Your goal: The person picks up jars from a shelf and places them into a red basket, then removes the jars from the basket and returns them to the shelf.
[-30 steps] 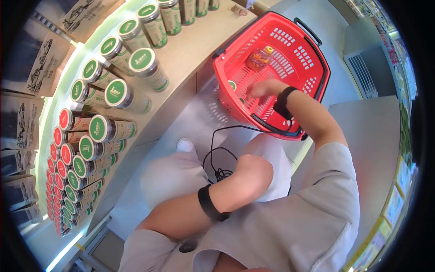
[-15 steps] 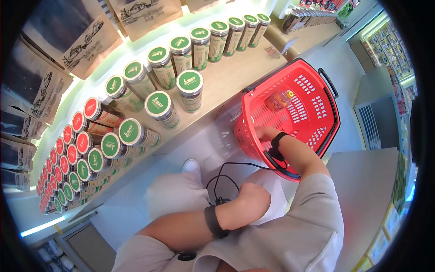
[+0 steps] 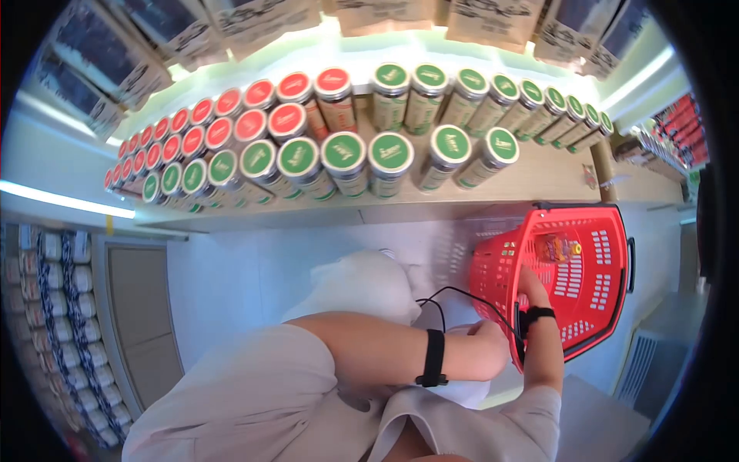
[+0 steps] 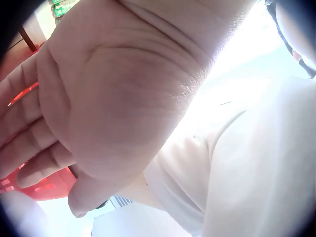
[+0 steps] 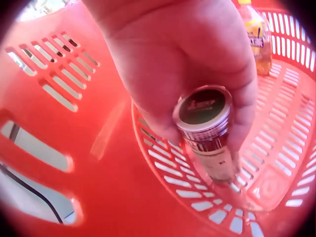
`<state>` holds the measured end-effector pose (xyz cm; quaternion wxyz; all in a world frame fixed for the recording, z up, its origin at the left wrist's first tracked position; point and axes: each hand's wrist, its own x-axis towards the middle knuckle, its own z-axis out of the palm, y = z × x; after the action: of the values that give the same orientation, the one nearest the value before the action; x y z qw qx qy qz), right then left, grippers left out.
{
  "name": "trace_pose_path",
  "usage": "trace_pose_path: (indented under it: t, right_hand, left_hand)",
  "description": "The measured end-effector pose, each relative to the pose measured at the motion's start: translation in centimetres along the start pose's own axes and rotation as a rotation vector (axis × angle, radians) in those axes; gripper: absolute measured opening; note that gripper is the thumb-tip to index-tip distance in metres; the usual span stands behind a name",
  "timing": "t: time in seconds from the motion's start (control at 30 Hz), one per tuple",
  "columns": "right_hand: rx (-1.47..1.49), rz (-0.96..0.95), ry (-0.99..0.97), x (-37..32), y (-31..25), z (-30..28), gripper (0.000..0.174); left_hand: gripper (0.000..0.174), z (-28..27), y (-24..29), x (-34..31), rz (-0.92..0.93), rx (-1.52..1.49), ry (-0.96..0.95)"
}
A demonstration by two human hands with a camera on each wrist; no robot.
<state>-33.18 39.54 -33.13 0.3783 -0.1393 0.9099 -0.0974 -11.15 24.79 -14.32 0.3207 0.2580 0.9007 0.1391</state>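
Inside the red shopping basket [image 3: 500,269], my right hand [image 5: 192,54] grips a clear jar with a green lid [image 5: 202,106]; the fingers curl round its side, close over the slotted floor. In the head view the basket's wall partly hides the right hand [image 3: 531,285]. A bottle of orange drink with a yellow cap [image 3: 560,249] lies at the basket's far end. My left hand [image 4: 108,98] is relaxed, palm showing, its fingers nearly straight and holding nothing. From above, the left hand [image 3: 489,339] is near the basket's outer side.
Rows of jars with green lids [image 3: 391,152] and red lids [image 3: 287,119] stand on a wooden shelf [image 3: 539,173] ahead. Paper bags [image 3: 493,19] line the back. A black cable [image 3: 462,289] runs by the basket. White packs [image 3: 69,308] are stacked far left.
The head view has swung round, bringing the shelf across the top. My right hand has gone lower into the basket and now grips a jar there. The left arm has moved nearer the basket.
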Motion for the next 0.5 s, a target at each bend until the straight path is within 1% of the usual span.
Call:
trace_pose_path:
  t: [0.03,0.07,0.1,0.13,0.17,0.2,0.27,0.3,0.37,0.4,0.43,0.47,0.5]
  right_hand:
    - [-0.010,0.067,0.045,-1.0,-1.0,-1.7,0.037]
    - [0.039,0.060,0.079,-2.2,-0.5,-3.7,0.036]
    - [0.086,0.000,0.210,-4.2,-0.7,-5.6,0.034]
    - [0.138,-0.023,0.277,-6.3,-0.8,-7.8,0.033]
    - [0.192,-0.085,0.388,-8.9,-1.5,-9.5,0.032]
    - [0.247,-0.141,0.503,-11.8,-2.0,-11.1,0.031]
    - [0.324,-0.258,0.598,-16.6,-1.7,-14.0,0.031]
    - [0.367,-0.296,0.619,-19.2,-1.8,-15.1,0.031]
    - [0.409,-0.343,0.625,-23.7,-2.8,-16.1,0.031]
    - [0.575,-0.325,0.634,-26.1,-3.2,-16.1,0.035]
    - [0.744,-0.294,0.659,-27.8,-3.1,-15.9,0.039]
    - [0.744,-0.272,0.691,-28.8,-2.6,-15.5,0.039]
    - [0.886,-0.402,0.667,-29.1,-2.2,-14.9,0.044]
  left_hand:
    - [0.021,-0.1,-0.3,0.1,0.039,-0.023,0.106]
    - [0.018,-0.2,-0.5,0.2,0.084,-0.041,0.210]
    - [0.018,-0.8,-0.8,0.0,0.061,-0.054,0.215]
    - [0.022,-1.7,-1.4,-0.2,0.075,-0.116,0.228]
    - [0.026,-2.4,-1.7,-0.2,0.098,-0.169,0.241]
    - [0.026,-2.5,-1.6,0.2,0.096,-0.168,0.248]
    - [0.054,-2.4,-1.3,1.2,0.001,-0.302,0.695]
    - [0.054,-2.9,-1.1,1.3,-0.007,-0.307,0.708]
    - [0.079,-3.7,-0.9,1.0,-0.001,-0.375,1.101]
    - [0.079,-3.9,-1.0,0.8,0.003,-0.375,1.100]
    - [0.082,-4.2,-1.0,0.7,0.027,-0.348,1.247]
    - [0.086,-4.7,-0.8,0.9,0.066,-0.329,1.393]
    - [0.081,-4.9,-0.7,0.8,0.150,-0.410,1.393]
